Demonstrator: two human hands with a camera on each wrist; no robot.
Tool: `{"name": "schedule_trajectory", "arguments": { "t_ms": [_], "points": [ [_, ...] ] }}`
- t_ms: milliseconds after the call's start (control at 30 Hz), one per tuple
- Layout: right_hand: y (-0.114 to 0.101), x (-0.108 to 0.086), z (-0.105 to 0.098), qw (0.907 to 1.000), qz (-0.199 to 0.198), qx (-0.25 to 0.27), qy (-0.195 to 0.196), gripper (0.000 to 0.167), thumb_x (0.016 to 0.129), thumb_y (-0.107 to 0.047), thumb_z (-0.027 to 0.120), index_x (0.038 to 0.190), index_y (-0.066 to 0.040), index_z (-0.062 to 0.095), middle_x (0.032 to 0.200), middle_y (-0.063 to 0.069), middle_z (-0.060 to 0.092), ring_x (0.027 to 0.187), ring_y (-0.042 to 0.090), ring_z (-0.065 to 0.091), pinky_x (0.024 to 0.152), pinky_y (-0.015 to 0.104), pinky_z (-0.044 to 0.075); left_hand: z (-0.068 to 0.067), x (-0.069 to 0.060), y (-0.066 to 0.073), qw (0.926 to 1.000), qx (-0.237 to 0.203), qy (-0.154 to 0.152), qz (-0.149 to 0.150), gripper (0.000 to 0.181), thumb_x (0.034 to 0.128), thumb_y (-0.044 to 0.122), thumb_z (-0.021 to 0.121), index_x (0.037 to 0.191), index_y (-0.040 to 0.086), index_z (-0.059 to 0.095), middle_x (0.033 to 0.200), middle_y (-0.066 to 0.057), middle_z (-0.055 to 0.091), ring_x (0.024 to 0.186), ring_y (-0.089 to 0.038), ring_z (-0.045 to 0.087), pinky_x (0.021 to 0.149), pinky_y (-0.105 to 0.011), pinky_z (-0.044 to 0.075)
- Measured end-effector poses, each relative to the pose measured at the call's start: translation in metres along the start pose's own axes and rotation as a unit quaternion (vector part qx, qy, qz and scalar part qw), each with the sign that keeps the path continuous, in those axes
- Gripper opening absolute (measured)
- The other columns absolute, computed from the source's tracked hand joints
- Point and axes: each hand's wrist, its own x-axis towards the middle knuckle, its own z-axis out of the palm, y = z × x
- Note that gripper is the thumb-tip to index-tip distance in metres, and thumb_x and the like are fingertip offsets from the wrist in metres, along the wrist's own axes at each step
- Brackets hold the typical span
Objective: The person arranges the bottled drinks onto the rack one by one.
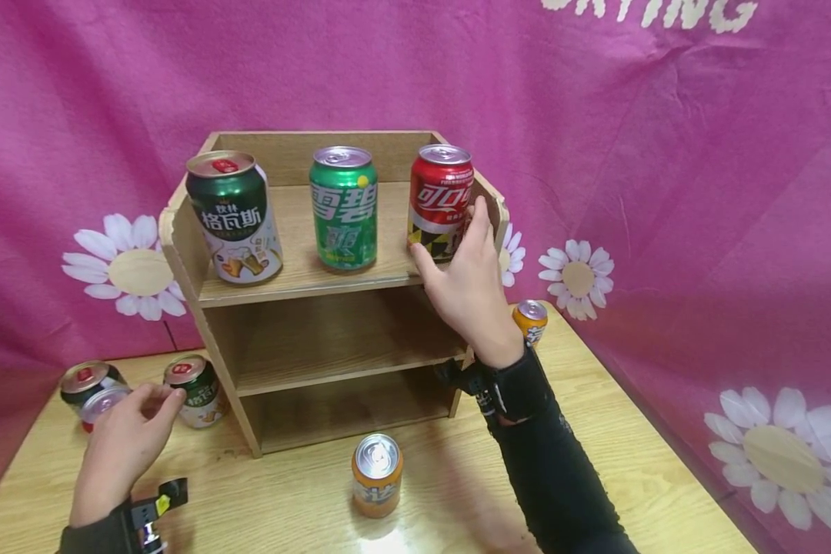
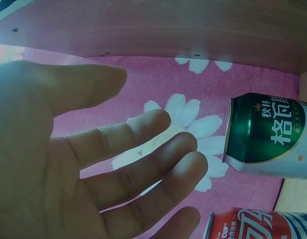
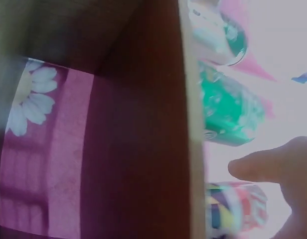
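Note:
On the right of the top shelf stands a red cola can (image 1: 440,185). My right hand (image 1: 467,288) is beside it, thumb at the lower left and fingers at the right side; the right wrist view shows the thumb (image 3: 258,167) apart from the can. A green Sprite can (image 1: 344,211) stands mid-shelf, with a green-and-white kvass can (image 1: 231,219) at the left. My left hand (image 1: 128,438), loosely bent and holding nothing, hovers near the table cans. Around it are a kvass can (image 1: 197,392), a dark-sided can (image 1: 83,381) and a partly hidden red can (image 2: 253,226).
The wooden three-tier shelf (image 1: 346,288) stands on a light wood table (image 1: 305,500). One orange soda can (image 1: 377,481) is in front of it, another orange can (image 1: 532,319) at its right side. Pink cloth (image 1: 651,192) with daisies hangs behind and to the right.

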Motion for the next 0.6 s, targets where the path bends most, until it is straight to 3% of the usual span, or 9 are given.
{"name": "schedule_trajectory", "arguments": {
  "t_ms": [167, 300, 433, 600],
  "points": [
    [0.008, -0.027, -0.013, 0.9947, -0.088, 0.024, 0.048, 0.064, 0.084, -0.021, 0.07, 0.134, 0.007, 0.04, 0.124, 0.021, 0.052, 0.115, 0.029, 0.05, 0.095, 0.039, 0.043, -0.002, -0.001, -0.002, 1.0, -0.004, 0.002, -0.003, 0.049, 0.0991, 0.039, 0.042, 0.115, -0.005, 0.055, 0.107, -0.031, 0.059, 0.099, -0.046, 0.054, 0.074, -0.055, 0.042],
    [0.024, -0.05, -0.021, 0.9843, -0.149, 0.073, 0.062, 0.035, 0.083, -0.011, 0.07, 0.111, 0.004, 0.059, 0.1, 0.014, 0.063, 0.091, 0.021, 0.06, 0.076, 0.033, 0.053, -0.001, -0.003, -0.004, 0.9993, -0.01, 0.034, 0.01, 0.044, 0.0986, 0.036, 0.044, 0.111, -0.005, 0.058, 0.101, -0.028, 0.062, 0.094, -0.044, 0.056, 0.072, -0.053, 0.042],
    [0.049, -0.072, -0.022, 0.9874, -0.136, 0.079, 0.014, 0.021, 0.082, -0.009, 0.072, 0.099, 0.0, 0.065, 0.086, 0.005, 0.066, 0.075, 0.013, 0.062, 0.063, 0.033, 0.054, -0.001, -0.004, -0.007, 0.9978, -0.01, 0.062, 0.022, 0.041, 0.0977, 0.033, 0.047, 0.107, -0.004, 0.06, 0.097, -0.026, 0.064, 0.09, -0.042, 0.058, 0.071, -0.05, 0.042],
    [0.081, -0.092, -0.013, 0.99, -0.085, 0.058, -0.096, 0.016, 0.083, -0.009, 0.072, 0.096, -0.002, 0.065, 0.081, 0.001, 0.066, 0.071, 0.011, 0.06, 0.062, 0.034, 0.054, 0.0, -0.004, -0.01, 0.9976, -0.002, 0.063, 0.027, 0.04, 0.0974, 0.033, 0.048, 0.105, -0.005, 0.061, 0.095, -0.025, 0.064, 0.088, -0.042, 0.059, 0.07, -0.05, 0.042]
  ]
}}
